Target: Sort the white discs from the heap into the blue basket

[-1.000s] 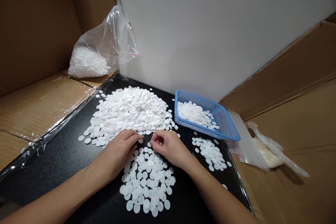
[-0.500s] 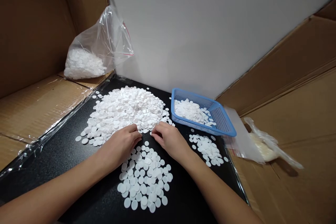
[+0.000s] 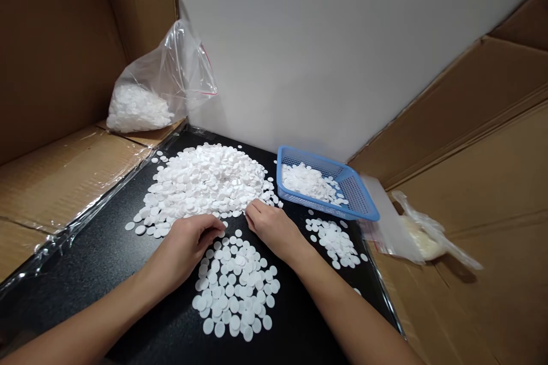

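A large heap of small white round discs (image 3: 209, 177) covers the far part of the black table. My left hand (image 3: 186, 242) is at the heap's near edge, thumb and fingertips pinched at a white disc (image 3: 221, 234). Opposite it, my right hand (image 3: 272, 227) has its fingers closed at the heap's front right edge; anything in them is hidden. Between and below both hands lies a looser spread of white discs (image 3: 235, 291), mostly flat, some overlapping. A smaller group of discs (image 3: 336, 242) lies to the right of my right hand.
A blue mesh basket (image 3: 368, 205) with white discs in it stands at the back right. On cardboard at the left sits a clear zip bag (image 3: 141, 105) of white pieces. Another plastic bag (image 3: 423, 236) lies at the right. A pale wall (image 3: 321, 57) rises behind the table.
My left hand has drawn back slightly to the left, away from my right hand, with its fingers more extended. A disc now shows beside my right forearm. The view has shifted slightly.
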Tool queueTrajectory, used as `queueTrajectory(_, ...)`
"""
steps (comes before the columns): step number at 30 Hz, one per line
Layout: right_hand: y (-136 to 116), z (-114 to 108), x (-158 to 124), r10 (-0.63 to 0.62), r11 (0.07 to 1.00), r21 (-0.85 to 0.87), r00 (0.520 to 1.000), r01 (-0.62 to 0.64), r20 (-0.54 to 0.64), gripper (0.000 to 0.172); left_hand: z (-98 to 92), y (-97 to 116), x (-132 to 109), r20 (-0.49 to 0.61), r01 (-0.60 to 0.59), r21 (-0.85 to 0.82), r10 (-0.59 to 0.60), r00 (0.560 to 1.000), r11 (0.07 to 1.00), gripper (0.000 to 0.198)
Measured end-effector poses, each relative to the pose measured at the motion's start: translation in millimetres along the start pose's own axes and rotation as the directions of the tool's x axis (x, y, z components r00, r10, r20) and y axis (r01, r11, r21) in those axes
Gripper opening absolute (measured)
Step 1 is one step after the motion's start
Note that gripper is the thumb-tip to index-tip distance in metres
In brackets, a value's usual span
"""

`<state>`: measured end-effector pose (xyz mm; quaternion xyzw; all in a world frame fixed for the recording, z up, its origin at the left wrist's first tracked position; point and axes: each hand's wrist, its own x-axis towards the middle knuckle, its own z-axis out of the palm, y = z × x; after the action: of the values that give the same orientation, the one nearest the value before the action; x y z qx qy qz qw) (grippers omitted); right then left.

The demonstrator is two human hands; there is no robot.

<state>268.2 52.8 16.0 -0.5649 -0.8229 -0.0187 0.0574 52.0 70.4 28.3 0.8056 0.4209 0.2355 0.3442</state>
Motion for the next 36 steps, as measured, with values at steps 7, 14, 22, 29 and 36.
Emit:
queueTrajectory(7, -6, -22, -5, 0.272, 0.636, 0.681, 0.931, -0.363, 0.243, 0.015, 4.2, -12, 2, 0.020, -0.138, 0.095, 0.137, 0.990, 0.986, 0.016)
queueTrajectory(14, 0, -26, -8, 0.307, 0.499, 0.666, 0.832, -0.555, 0.463, 0.015, 1.2, -14, -6, 0.156, -0.376, 0.264, 0.345, 0.926, 0.888, 0.033)
queueTrajectory(22, 4, -24, -11, 0.236, 0.650, 0.655, 0.922, -0.384, 0.307, 0.011, -8.9, -13, -9, -0.048, -0.275, 0.218, 0.292, 0.955, 0.936, 0.034)
queueTrajectory(29, -5, -27, -11, 0.152, 0.704, 0.653, 0.958, -0.278, 0.244, 0.014, -14.5, -7, -9, -0.162, -0.056, 0.067, 0.066, 0.985, 0.996, 0.026)
queueTrajectory(36, -12, -18, -7, 0.038, 0.722, 0.679, 0.988, -0.132, 0.152, 0.020, -5.3, -9, -10, -0.079, -0.083, 0.068, 0.088, 0.993, 0.994, 0.032)
